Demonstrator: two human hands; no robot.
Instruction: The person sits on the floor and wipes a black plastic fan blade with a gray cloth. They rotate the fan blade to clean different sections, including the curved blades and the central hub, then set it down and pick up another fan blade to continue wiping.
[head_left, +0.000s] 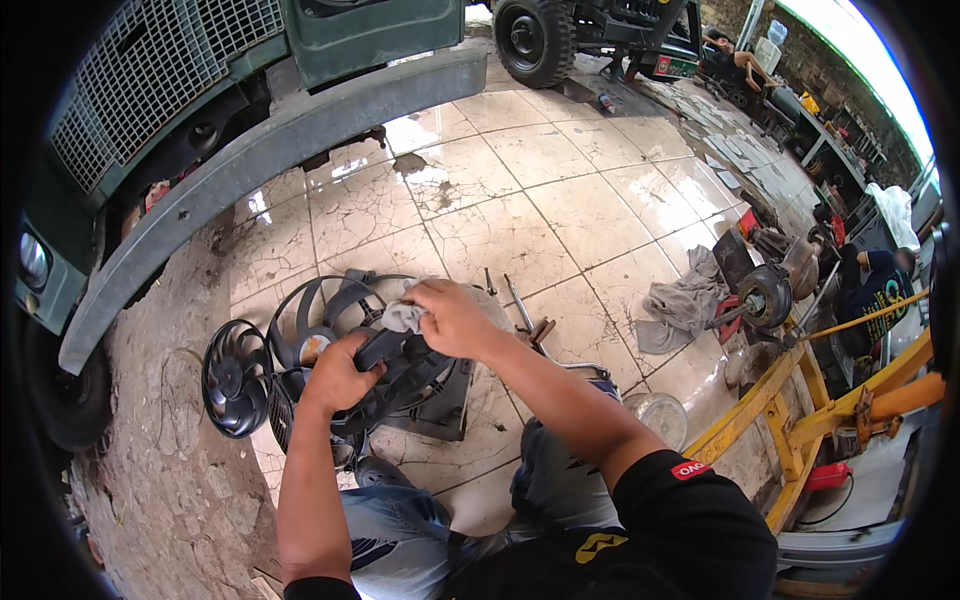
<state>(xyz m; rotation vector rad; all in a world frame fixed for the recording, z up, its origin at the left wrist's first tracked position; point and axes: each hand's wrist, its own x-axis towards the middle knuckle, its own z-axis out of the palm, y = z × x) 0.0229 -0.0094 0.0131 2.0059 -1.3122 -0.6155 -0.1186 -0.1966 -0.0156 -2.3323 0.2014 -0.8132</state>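
My left hand (337, 377) grips a blade of a black plastic fan (401, 377) in front of my knees. With my right hand (455, 319) I pinch a crumpled light-grey rag (403, 317), pressed against the end of that blade. Behind and beneath lies a black fan shroud (442, 421), partly covered by the held fan and my hands. Another ringed black fan (234, 379) rests to the left, at the edge of the tiles. Just beyond my right wrist, a metal bar with a handle (525, 307) lies on the floor.
A green vehicle's steel bumper (300, 142) curves across the upper left. Cracked, wet-looking tiles (525, 187) stretch ahead. At right are a grey cloth (686, 300), an axle assembly with a hub (761, 296) and a yellow steel frame (795, 427). One person (874, 292) is near the axle; another (739, 64) reclines farther back.
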